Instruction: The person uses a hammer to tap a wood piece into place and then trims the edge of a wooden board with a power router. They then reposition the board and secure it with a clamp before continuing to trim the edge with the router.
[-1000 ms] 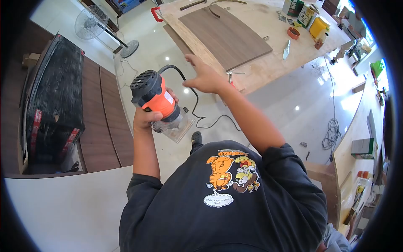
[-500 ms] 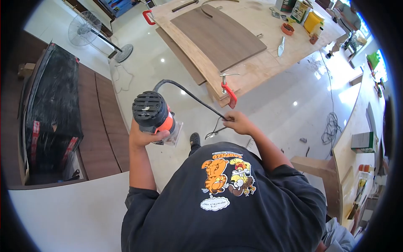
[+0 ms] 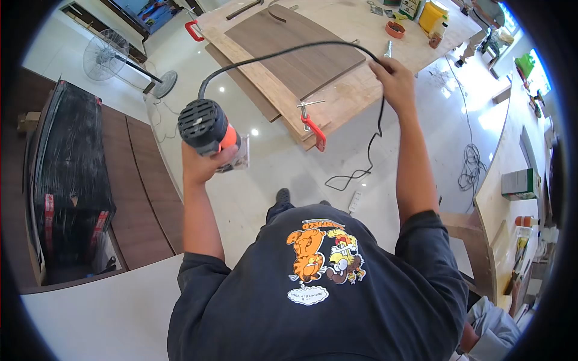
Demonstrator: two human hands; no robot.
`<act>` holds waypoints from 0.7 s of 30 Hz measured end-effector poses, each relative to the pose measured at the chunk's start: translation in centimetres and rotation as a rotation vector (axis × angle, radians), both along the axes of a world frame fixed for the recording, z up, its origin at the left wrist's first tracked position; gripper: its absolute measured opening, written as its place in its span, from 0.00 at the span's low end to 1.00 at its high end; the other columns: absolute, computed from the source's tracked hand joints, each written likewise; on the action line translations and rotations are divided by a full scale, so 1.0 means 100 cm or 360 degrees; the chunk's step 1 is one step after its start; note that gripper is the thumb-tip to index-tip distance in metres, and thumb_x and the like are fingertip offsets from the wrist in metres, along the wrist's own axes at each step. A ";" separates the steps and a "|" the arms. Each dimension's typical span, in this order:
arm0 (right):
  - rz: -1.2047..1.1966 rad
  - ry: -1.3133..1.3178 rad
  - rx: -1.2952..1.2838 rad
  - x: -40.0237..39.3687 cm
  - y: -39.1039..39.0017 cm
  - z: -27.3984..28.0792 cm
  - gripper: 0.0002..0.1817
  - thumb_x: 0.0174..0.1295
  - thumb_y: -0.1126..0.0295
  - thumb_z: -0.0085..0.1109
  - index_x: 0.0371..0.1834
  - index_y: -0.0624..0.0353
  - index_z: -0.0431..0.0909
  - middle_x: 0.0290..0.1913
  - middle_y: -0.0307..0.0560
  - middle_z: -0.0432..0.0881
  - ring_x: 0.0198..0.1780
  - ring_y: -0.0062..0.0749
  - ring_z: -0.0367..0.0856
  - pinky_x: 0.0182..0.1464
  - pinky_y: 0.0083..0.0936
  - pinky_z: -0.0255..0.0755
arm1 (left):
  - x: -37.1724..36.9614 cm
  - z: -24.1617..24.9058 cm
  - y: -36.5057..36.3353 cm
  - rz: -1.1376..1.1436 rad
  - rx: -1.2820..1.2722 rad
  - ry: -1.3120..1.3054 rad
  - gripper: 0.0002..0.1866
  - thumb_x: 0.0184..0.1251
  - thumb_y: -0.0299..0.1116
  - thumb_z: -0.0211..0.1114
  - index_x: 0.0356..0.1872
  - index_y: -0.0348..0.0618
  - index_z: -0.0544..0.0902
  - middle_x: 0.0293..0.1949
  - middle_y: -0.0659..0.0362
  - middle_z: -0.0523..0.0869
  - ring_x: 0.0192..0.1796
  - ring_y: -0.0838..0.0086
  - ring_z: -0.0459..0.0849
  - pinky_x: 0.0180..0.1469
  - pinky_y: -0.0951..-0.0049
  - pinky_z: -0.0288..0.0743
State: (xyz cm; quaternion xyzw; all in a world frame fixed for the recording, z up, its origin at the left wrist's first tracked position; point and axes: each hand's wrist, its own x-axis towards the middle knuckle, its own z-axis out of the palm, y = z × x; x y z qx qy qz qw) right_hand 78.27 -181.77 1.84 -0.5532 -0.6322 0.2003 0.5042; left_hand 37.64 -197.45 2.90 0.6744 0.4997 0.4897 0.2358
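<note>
My left hand [image 3: 201,163] is wrapped around a black and orange trim router [image 3: 206,125] with a clear base, held upright left of my body. From its top a black power cord [image 3: 328,43] arcs across to my right hand [image 3: 394,84], whose fingers are closed on it, raised near the table's edge. Below that hand the rest of the cord hangs in a loose loop toward the floor. Behind the cord lies a brown wood panel [image 3: 289,45] on the worktable [image 3: 355,87]. A red clamp [image 3: 313,132] grips the table's near corner.
A white power strip [image 3: 355,201] lies on the floor by my feet. A fan [image 3: 108,55] stands at the left, near a black-wrapped stack [image 3: 72,180]. Coiled cable [image 3: 471,168] rests on the floor at right, beside a long bench [image 3: 490,216]. Another person [image 3: 487,325] shows at lower right.
My right hand has risen and moved right, lifting the cord into a high arc. The router has moved slightly left and up in the view. The power strip is now more visible.
</note>
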 end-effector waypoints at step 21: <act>-0.0857 0.0035 -0.2447 0.077 -0.470 -0.357 0.14 0.59 0.61 0.64 0.27 0.62 0.84 0.20 0.46 0.79 0.24 0.36 0.80 0.26 0.36 0.72 | 0.005 -0.161 0.113 0.0139 -0.0265 -0.0489 0.21 0.49 0.25 0.78 0.46 0.39 0.82 0.40 0.61 0.86 0.43 0.73 0.84 0.52 0.70 0.77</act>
